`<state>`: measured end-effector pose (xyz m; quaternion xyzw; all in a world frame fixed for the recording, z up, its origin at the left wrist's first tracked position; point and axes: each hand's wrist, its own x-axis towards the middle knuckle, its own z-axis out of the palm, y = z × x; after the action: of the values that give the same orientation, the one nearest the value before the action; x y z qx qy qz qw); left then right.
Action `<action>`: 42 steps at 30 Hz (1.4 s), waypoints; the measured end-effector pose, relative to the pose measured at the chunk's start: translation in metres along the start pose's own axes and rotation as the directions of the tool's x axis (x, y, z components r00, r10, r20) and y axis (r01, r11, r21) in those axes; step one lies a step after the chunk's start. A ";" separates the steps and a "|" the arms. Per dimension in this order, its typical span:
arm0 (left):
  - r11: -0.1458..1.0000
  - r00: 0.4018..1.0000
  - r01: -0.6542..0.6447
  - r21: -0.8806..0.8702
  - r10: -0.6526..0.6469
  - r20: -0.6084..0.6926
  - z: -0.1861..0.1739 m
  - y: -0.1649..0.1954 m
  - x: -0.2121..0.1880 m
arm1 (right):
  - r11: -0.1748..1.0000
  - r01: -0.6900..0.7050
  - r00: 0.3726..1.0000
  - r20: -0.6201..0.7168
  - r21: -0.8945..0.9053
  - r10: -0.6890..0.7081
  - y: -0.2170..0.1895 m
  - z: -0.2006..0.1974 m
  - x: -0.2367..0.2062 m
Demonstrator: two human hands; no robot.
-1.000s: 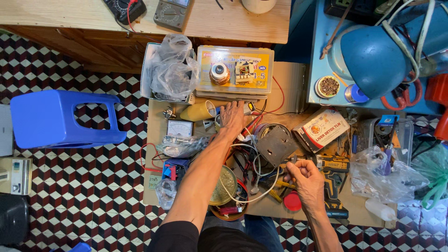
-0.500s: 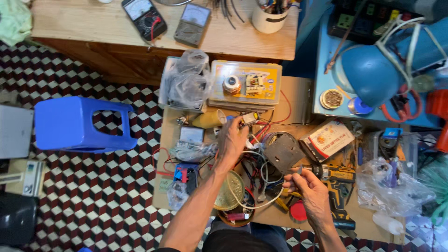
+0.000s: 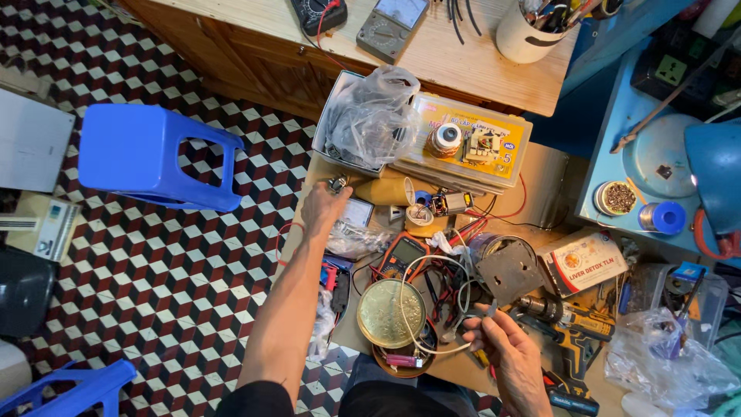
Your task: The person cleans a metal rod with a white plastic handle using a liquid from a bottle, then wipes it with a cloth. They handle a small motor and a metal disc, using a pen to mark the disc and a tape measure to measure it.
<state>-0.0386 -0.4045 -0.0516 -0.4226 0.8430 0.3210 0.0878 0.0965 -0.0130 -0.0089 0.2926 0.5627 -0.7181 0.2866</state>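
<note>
My left hand [image 3: 324, 207] reaches to the far left corner of the low cluttered table [image 3: 549, 184], its fingertips at a small dark metal part [image 3: 337, 184]. It lies beside a small grey panel [image 3: 358, 212] and a yellow roll [image 3: 386, 191]. Whether the fingers grip the part is hidden. My right hand [image 3: 509, 354] is at the near edge, pinching a white wire [image 3: 417, 333] that loops over a round gold lid [image 3: 390, 313]. An orange-edged multimeter [image 3: 405, 255] and a tangle of red and black leads lie between the two hands.
A grey metal plate [image 3: 509, 270], a cordless drill [image 3: 567, 320] and a red-and-white carton [image 3: 587, 262] lie to the right. A yellow box [image 3: 463, 143] and a plastic bag [image 3: 370, 116] sit at the back. A blue stool [image 3: 150, 154] stands on the checkered floor, below a wooden desk [image 3: 463, 62].
My left hand has moved from the wires in the middle out to the table's far left corner. My right hand has stayed at the near edge. The camera has tilted.
</note>
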 end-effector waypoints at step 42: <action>0.392 0.894 0.022 -0.920 0.404 0.194 0.182 0.152 -0.418 | 0.904 0.287 0.953 0.006 0.318 -0.304 -0.106 -0.226 -0.025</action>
<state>0.0837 0.0482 0.0526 -0.2272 0.5426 0.8082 -0.0277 0.0566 0.2312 0.0329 0.2258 0.4711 -0.8411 0.1399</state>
